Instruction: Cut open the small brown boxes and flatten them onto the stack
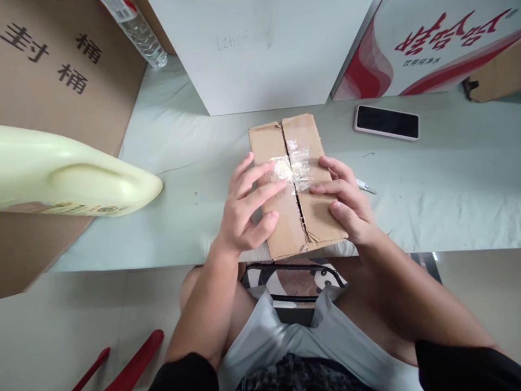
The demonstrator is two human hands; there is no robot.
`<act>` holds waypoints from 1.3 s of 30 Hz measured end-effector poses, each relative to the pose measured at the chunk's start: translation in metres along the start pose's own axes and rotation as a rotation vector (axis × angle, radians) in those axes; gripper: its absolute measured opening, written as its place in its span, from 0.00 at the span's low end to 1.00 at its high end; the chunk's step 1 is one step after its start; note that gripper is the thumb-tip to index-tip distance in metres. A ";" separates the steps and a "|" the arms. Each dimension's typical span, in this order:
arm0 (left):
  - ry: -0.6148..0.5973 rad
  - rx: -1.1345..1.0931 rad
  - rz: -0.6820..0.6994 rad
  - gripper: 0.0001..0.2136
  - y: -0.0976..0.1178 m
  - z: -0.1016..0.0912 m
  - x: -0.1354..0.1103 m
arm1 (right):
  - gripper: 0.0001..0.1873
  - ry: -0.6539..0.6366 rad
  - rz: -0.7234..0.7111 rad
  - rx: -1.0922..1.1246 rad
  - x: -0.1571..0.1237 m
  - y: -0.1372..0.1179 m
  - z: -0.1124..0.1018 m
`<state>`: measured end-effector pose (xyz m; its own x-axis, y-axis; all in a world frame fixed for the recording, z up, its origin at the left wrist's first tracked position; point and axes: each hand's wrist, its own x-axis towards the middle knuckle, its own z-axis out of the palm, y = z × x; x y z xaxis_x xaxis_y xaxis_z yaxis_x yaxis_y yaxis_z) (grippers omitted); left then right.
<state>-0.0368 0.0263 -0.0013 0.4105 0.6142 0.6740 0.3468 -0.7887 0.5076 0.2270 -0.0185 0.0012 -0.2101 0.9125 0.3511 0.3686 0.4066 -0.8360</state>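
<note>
A small brown cardboard box (280, 220) lies on the cloth-covered table in front of me, slightly turned. Its two top flaps meet along a narrow gap, and wrinkled clear tape (300, 165) crosses the middle of that seam. My left hand (248, 203) is open, its spread fingers resting on the left flap and the tape. On the other side, my right hand (348, 201) grips the box's right edge, with fingertips on the right flap. Just beyond the right hand, a slim white-and-silver tool (366, 187) pokes out, partly hidden, its kind unclear.
A big white box (264, 65) stands behind, beside a red-and-white carton (407, 60). A phone (386, 122) lies at right. At left are a large cardboard carton (81, 108), a water bottle (140, 35) and a pale yellow object (81, 171) jutting over the table.
</note>
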 end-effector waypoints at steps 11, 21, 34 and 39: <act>0.021 -0.003 -0.039 0.19 -0.001 0.009 -0.004 | 0.16 0.225 0.241 -0.274 0.000 0.034 -0.015; 0.002 -0.055 -0.030 0.19 0.000 0.007 -0.004 | 0.16 0.004 0.575 -0.846 0.005 0.062 -0.035; 0.026 -0.032 -0.074 0.18 0.004 0.012 -0.004 | 0.26 0.422 0.140 0.040 0.024 0.027 -0.050; -0.025 -0.056 -0.102 0.19 0.007 0.010 -0.004 | 0.26 0.510 0.069 -0.129 0.027 -0.028 -0.022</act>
<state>-0.0275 0.0185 -0.0059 0.3971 0.6911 0.6039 0.3400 -0.7220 0.6026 0.2309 -0.0044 0.0428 0.2743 0.8306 0.4847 0.4814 0.3177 -0.8169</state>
